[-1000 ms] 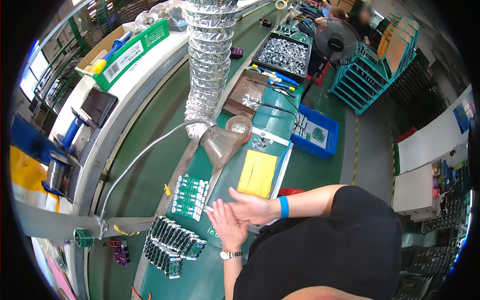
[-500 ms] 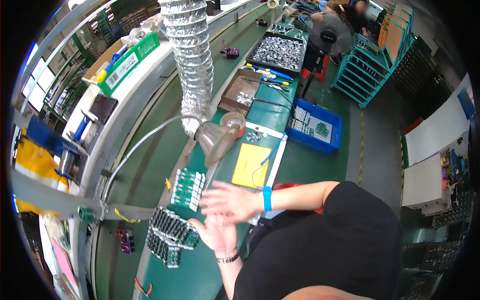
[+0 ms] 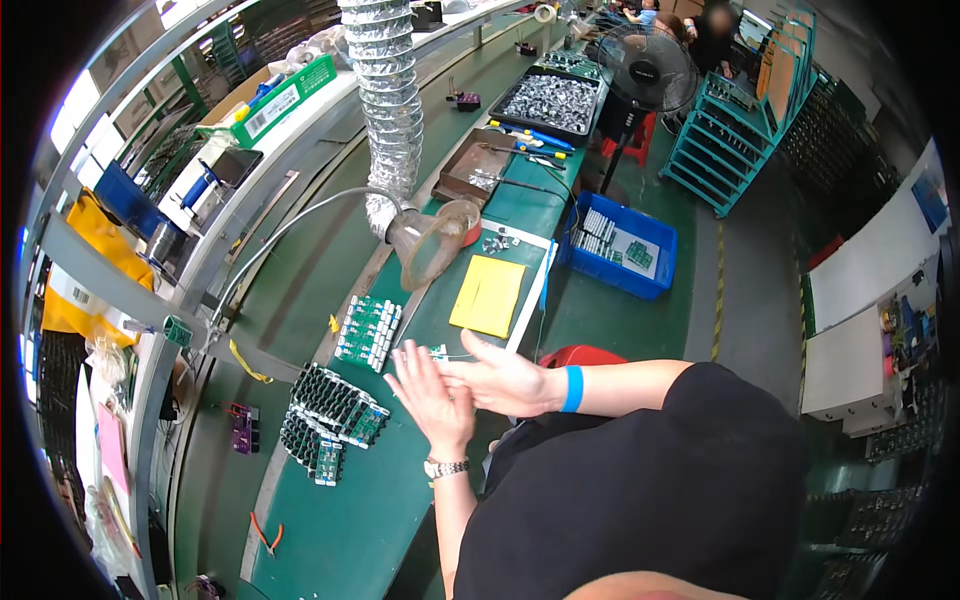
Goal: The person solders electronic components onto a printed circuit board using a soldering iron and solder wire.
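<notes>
My left hand (image 3: 432,405), with a metal band at its wrist, is raised over the green bench, fingers stretched out. Against it rests my right hand (image 3: 508,380), blue band at the wrist, its fingers partly hidden behind the left. The palms face each other, and I see nothing held between them. Left of the hands lies a panel of green circuit boards (image 3: 368,334) with white parts along one edge. Nearer to me is a pile of circuit boards with black parts (image 3: 325,405). A small piece of green board with a thin wire shows just beyond my fingertips.
A yellow pad (image 3: 488,296) lies beyond the hands, near a clear funnel hood (image 3: 432,250) on a silver duct (image 3: 385,110). Farther off are a brown tray (image 3: 470,165) and a black tray of metal parts (image 3: 548,100). A blue bin (image 3: 622,285) stands right; orange-handled pliers (image 3: 266,540) lie near left.
My hands have come together more squarely, the right palm now turned toward the left. The view has shifted, so the bench things sit higher in the picture.
</notes>
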The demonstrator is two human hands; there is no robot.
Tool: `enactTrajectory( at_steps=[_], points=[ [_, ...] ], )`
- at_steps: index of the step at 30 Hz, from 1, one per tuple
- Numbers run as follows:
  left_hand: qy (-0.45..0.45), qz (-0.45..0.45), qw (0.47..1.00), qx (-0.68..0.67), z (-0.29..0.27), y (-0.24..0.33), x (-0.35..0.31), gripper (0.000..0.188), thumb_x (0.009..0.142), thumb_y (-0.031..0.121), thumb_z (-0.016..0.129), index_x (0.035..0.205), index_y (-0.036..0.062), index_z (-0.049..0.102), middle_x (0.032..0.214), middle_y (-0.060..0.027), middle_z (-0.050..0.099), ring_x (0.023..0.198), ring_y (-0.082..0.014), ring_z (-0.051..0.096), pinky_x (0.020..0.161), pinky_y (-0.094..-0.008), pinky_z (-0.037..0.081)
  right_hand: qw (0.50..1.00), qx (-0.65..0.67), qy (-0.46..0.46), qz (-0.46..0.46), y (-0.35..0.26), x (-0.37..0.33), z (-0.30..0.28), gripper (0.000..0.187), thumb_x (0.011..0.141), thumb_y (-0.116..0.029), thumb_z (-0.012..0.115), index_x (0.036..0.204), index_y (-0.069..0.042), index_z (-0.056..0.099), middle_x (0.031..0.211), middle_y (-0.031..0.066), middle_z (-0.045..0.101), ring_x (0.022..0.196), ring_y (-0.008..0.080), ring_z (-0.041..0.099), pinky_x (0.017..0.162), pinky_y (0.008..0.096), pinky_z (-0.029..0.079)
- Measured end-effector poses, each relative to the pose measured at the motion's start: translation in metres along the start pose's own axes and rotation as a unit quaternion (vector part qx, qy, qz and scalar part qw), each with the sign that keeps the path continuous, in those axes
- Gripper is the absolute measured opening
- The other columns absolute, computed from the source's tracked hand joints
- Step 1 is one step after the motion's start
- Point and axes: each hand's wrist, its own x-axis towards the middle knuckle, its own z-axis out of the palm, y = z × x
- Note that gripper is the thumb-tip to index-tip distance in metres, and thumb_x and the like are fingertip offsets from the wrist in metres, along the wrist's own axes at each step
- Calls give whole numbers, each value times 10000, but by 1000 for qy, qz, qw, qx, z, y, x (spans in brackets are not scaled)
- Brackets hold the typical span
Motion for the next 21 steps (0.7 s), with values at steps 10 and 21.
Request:
enactTrajectory(
  at_steps=[10,21],
  points=[
    [-22,-187,389,-902,-18,24,1,824,945,674,203,1521,86,168,1567,-157,193,1443,-341,175,1178,-466,141,591,-728,-153,-313,38,32,-20,572,937,-489,434,1353,-107,529,1514,160,323,1389,417,270,1130,555,194],
    [157,-285,345,-880,17,40,47,986,880,753,298,1484,-19,193,1530,-198,255,1411,-307,266,1166,-466,196,469,-836,-148,-242,-60,61,-110,639,890,-507,521,1428,-175,428,1524,86,335,1428,326,250,1155,559,137]
  ],
)
